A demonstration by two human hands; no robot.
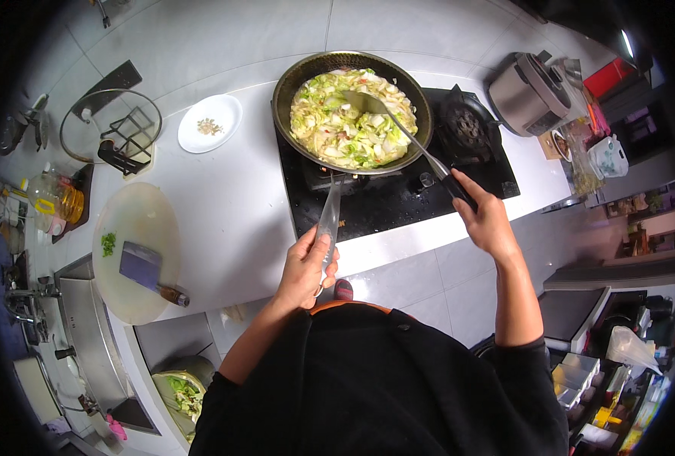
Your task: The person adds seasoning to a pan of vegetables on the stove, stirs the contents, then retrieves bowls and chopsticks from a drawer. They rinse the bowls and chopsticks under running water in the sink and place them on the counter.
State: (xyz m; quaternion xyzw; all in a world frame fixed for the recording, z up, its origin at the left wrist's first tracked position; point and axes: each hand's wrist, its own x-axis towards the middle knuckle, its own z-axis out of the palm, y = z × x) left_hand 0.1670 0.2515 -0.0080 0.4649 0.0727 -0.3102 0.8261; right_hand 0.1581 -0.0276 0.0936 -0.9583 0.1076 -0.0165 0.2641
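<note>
My left hand (310, 263) is wrapped around the grey handle (330, 214) of a wide frying pan (283, 122), which sits over the left burner of a black gas hob (371, 208). Chopped cabbage (337, 134) with small red bits fills the pan. In my right hand (482, 219) is the black grip of a metal spatula (414, 139). Its blade rests in the cabbage near the middle of the pan, and its tip is partly hidden by the food.
Left of the hob lie a white plate (229, 122) with chopped bits and a cutting board (143, 216) bearing a cleaver (141, 265) and chopped greens (108, 244). A glass lid (81, 134) stands in a rack. A bare burner (467, 125) and an electric cooker (528, 94) are at right.
</note>
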